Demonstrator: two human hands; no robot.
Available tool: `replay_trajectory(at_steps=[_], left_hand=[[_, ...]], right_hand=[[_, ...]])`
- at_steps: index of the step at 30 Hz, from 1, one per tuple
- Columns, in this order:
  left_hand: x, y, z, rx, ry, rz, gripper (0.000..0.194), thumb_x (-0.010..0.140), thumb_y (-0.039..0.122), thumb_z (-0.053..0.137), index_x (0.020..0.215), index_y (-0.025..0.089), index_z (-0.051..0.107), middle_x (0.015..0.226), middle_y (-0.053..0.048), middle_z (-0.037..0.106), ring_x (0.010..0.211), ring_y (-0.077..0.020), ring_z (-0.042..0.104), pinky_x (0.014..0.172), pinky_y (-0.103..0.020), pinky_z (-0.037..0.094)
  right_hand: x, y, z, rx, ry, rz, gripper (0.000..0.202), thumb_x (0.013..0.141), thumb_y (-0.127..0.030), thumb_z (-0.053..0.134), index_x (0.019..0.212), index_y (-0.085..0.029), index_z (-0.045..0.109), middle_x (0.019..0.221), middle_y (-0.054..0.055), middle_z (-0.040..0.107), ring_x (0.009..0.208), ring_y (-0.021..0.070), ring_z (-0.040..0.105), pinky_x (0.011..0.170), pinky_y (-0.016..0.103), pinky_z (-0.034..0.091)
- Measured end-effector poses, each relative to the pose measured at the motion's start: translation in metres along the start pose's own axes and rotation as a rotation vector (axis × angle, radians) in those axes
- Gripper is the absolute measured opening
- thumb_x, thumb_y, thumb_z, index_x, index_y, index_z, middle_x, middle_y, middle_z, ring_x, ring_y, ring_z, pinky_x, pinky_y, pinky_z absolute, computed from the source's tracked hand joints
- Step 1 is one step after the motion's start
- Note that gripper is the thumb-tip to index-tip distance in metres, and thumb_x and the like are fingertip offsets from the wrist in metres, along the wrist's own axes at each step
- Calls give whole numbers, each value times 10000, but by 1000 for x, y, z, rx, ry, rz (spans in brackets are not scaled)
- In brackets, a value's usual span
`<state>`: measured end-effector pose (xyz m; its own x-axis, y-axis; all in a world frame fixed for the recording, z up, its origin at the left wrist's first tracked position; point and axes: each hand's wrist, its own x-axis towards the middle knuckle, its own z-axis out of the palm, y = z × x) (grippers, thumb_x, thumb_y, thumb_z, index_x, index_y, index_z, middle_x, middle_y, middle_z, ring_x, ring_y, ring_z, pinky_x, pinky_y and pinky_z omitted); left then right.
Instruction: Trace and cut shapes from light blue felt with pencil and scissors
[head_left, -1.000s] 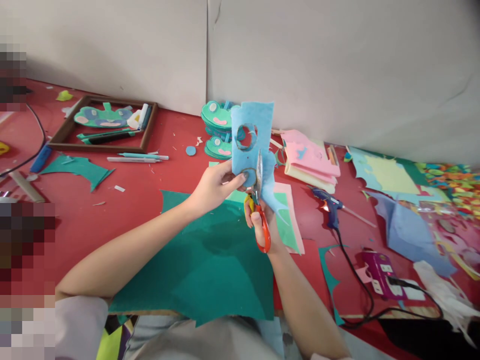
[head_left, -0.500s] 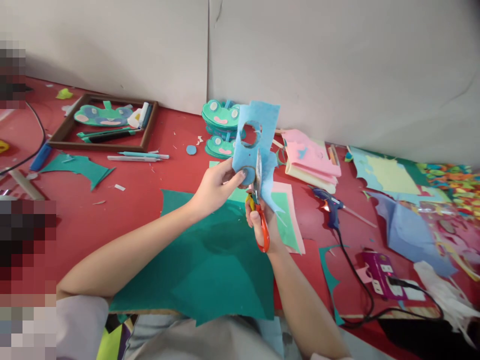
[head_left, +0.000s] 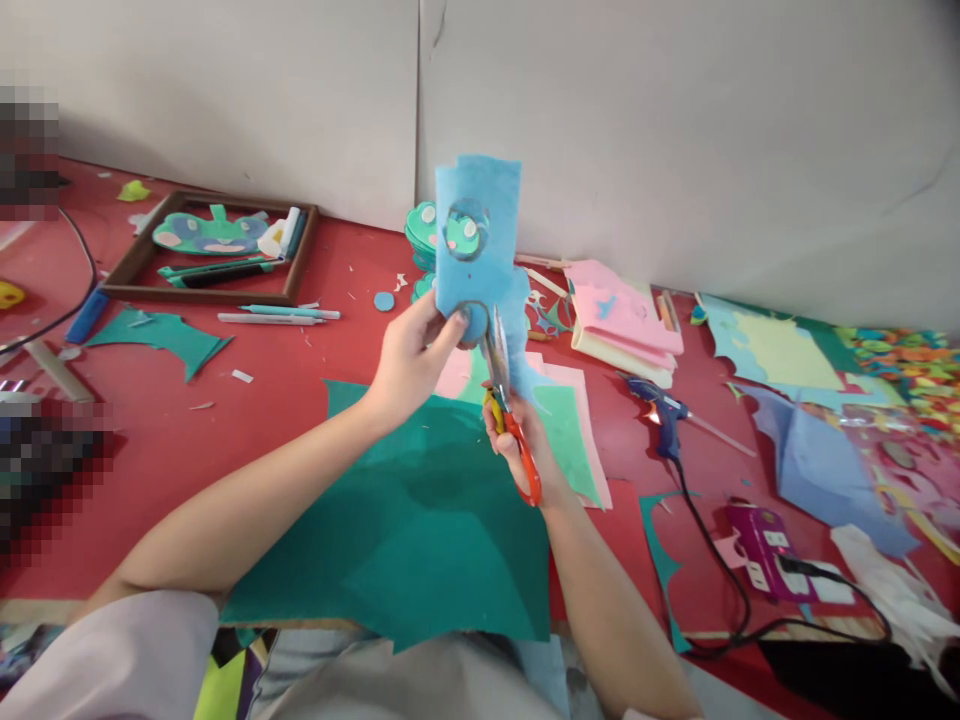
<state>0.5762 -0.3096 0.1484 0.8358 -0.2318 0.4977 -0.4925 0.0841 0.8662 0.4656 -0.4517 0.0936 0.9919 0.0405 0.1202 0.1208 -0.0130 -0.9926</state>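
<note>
My left hand [head_left: 411,352] pinches a light blue felt piece [head_left: 491,185] near its lower edge, thumb on a partly cut-out circle [head_left: 474,326]. Higher up, the felt has a round hole through which a green frog-face cutout [head_left: 463,236] shows. In my right hand [head_left: 517,430] are scissors [head_left: 530,470] with red and yellow handles. Their blades are slightly apart and point up at the felt beside the circle. A ragged strip of the felt hangs to the right of the blades. Below both hands lies a large dark green felt sheet [head_left: 420,540].
A brown frame [head_left: 202,293] with cutouts and pens stands at the left. A small blue disc [head_left: 384,301] lies mid-table. To the right are pink felt [head_left: 622,305], a glue gun [head_left: 664,410] with its cord, and a purple power strip [head_left: 754,545].
My left hand has moved the blue felt left and slightly up. The scissors blades have opened somewhat and lean further left, while my right hand stays nearly in place.
</note>
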Motion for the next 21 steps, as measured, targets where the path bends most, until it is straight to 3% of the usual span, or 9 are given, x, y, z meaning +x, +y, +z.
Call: replay_trajectory(at_steps=[7,11,15,18,21], left_hand=[[25,-9,-27,167,237,212,214,922,393,490,833,204,536,691,16,550,560,-90,552,535,-212,475],[23,-9,-27,312,106,197,165,926,343,476,883,201,549,742,2,592,636,-108,588,594,-224,494],[21,-4,-28,437,-91,159,97,890,242,499,873,180,571,796,-20,633,701,-127,603,655,-242,493],[24,0,-33,413,-147,114,99,876,226,500,880,173,584,811,-21,642,715,-128,608,675,-240,491],[28,3,-37,368,-175,72,113,868,229,503,896,168,594,813,-17,648,723,-127,610,679,-232,490]], right_hand=[[2,-1,1,33,-6,1,584,758,-650,582,1195,-284,458,747,-16,412,595,111,365,459,236,312],[2,-4,-6,93,-8,0,555,802,-648,520,1189,-258,445,713,-32,396,516,93,339,435,244,302],[0,-13,-21,165,-204,104,565,838,-671,429,1172,-216,461,711,-31,409,466,77,321,422,253,300],[-2,-18,-27,182,-289,143,570,833,-684,422,1146,-212,479,672,-38,396,458,82,315,419,255,282],[-2,-21,-26,168,-281,169,560,825,-681,442,1147,-225,487,630,-45,363,461,99,299,430,268,276]])
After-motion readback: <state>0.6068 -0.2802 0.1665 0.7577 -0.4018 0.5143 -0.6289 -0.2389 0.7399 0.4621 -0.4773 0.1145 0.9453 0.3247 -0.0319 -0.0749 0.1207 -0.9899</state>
